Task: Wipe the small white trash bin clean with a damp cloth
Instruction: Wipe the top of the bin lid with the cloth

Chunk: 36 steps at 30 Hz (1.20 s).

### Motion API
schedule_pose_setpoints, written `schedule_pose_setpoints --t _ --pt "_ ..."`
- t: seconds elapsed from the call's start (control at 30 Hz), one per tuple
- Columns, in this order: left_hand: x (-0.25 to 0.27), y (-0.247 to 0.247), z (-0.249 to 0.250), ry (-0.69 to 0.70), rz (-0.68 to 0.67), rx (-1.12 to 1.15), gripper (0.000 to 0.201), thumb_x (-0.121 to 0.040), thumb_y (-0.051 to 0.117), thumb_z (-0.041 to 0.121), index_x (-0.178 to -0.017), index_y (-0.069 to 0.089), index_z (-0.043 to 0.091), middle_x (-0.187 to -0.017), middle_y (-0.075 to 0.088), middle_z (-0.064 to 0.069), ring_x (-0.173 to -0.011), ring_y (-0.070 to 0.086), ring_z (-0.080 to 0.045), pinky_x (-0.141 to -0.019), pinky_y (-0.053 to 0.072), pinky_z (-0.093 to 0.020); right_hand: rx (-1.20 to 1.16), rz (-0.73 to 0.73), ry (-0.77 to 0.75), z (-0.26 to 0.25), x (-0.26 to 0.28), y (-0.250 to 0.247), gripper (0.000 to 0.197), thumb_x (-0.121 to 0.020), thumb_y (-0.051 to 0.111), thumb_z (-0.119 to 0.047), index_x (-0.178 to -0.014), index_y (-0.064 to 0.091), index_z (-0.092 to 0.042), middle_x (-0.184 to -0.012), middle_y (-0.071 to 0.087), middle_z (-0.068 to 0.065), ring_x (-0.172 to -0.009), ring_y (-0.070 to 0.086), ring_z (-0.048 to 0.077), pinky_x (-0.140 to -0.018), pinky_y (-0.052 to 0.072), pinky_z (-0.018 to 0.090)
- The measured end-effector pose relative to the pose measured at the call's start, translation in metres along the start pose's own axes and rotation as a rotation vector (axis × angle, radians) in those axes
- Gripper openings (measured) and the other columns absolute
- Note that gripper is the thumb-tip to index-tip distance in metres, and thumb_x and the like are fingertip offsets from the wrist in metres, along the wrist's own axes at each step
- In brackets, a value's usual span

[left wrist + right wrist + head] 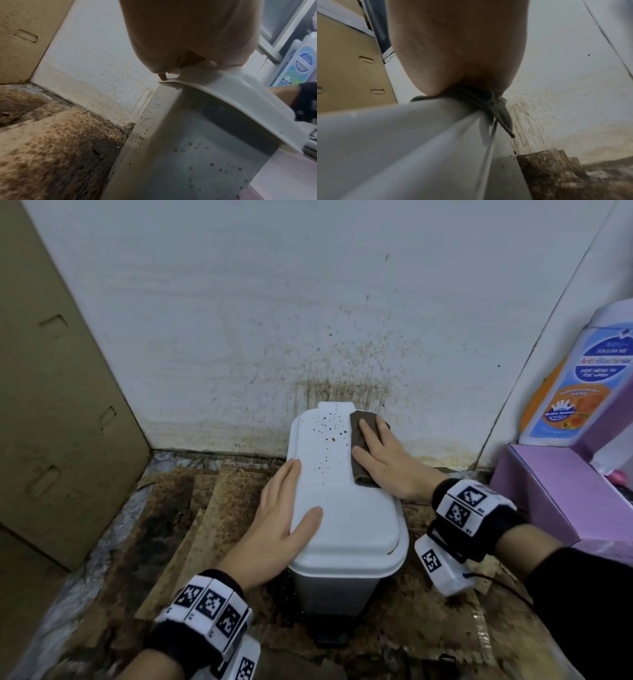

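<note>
A small white trash bin [346, 529] stands on the floor against the wall, lid down, with dark specks on the lid's far left part. My right hand [383, 455] lies flat on a folded brown cloth [358, 436] and presses it onto the lid's far right side. My left hand [284, 508] rests flat along the lid's left edge, thumb on top. The left wrist view shows the bin's speckled side [197, 155] and my left hand [188, 40] on the lid rim. In the right wrist view the cloth [496, 108] hangs over the lid edge under my right hand [458, 54].
A stained white wall [274, 337] rises right behind the bin. A cardboard box [58, 405] stands at the left. At the right are a purple box [555, 491] and a wash bottle [589, 378]. Dirty cardboard sheets [191, 508] cover the floor.
</note>
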<state>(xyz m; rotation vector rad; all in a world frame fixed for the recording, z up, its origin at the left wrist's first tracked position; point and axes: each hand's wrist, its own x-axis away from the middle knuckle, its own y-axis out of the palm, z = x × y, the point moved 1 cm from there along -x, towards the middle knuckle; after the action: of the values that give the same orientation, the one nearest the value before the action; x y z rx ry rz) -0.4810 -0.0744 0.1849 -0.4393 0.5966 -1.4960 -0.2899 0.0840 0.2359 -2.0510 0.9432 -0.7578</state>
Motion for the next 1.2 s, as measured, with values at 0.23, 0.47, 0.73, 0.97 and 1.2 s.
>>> schedule_pose_setpoints --t 0.23,0.47,0.73,0.97,1.2 --pt "0.0 0.0 0.002 0.012 0.022 0.016 0.076 -0.103 0.037 0.057 -0.161 -0.007 0.034 -0.161 -0.015 0.035 -0.148 -0.016 0.012 -0.12 0.005 -0.027 0.106 0.018 -0.048 0.005 -0.047 -0.014 0.074 -0.11 0.027 -0.051 -0.165 -0.009 -0.016 -0.171 -0.025 0.004 -0.157 -0.025 0.019 -0.128 -0.007 0.041" --pt "-0.001 0.001 0.002 0.008 0.041 0.016 0.081 -0.097 0.034 0.065 -0.161 -0.005 0.034 -0.161 -0.011 0.033 -0.148 -0.014 0.011 -0.12 0.005 -0.027 0.058 0.051 -0.054 0.0 -0.02 -0.002 0.071 -0.112 0.027 -0.045 -0.165 -0.007 -0.013 -0.172 -0.024 0.002 -0.158 -0.021 0.017 -0.13 -0.005 0.038" --pt "-0.001 0.002 0.002 -0.003 0.044 0.002 0.087 -0.091 0.03 0.071 -0.161 -0.005 0.033 -0.161 -0.012 0.032 -0.148 -0.015 0.011 -0.121 0.004 -0.028 0.017 0.178 -0.126 -0.008 0.089 0.048 0.068 -0.109 0.025 -0.049 -0.165 -0.008 -0.027 -0.167 -0.032 -0.016 -0.151 -0.031 -0.003 -0.129 -0.008 0.028" --pt "0.0 0.004 0.003 0.004 0.051 0.018 0.086 -0.092 0.032 0.071 -0.161 -0.004 0.034 -0.162 -0.012 0.031 -0.149 -0.014 0.011 -0.122 0.005 -0.029 -0.117 0.464 -0.035 -0.031 0.134 0.101 0.064 -0.104 0.021 -0.06 -0.158 -0.012 -0.046 -0.163 -0.029 -0.031 -0.152 -0.023 -0.006 -0.125 -0.005 0.024" --pt "-0.002 0.003 -0.002 -0.004 0.038 0.028 0.079 -0.101 0.038 0.06 -0.162 -0.004 0.032 -0.162 -0.012 0.031 -0.149 -0.013 0.01 -0.123 0.004 -0.029 -0.147 0.638 0.027 -0.036 0.11 0.104 0.065 -0.104 0.03 -0.049 -0.165 0.015 -0.031 -0.17 0.007 -0.019 -0.154 0.005 -0.002 -0.12 0.0 0.017"
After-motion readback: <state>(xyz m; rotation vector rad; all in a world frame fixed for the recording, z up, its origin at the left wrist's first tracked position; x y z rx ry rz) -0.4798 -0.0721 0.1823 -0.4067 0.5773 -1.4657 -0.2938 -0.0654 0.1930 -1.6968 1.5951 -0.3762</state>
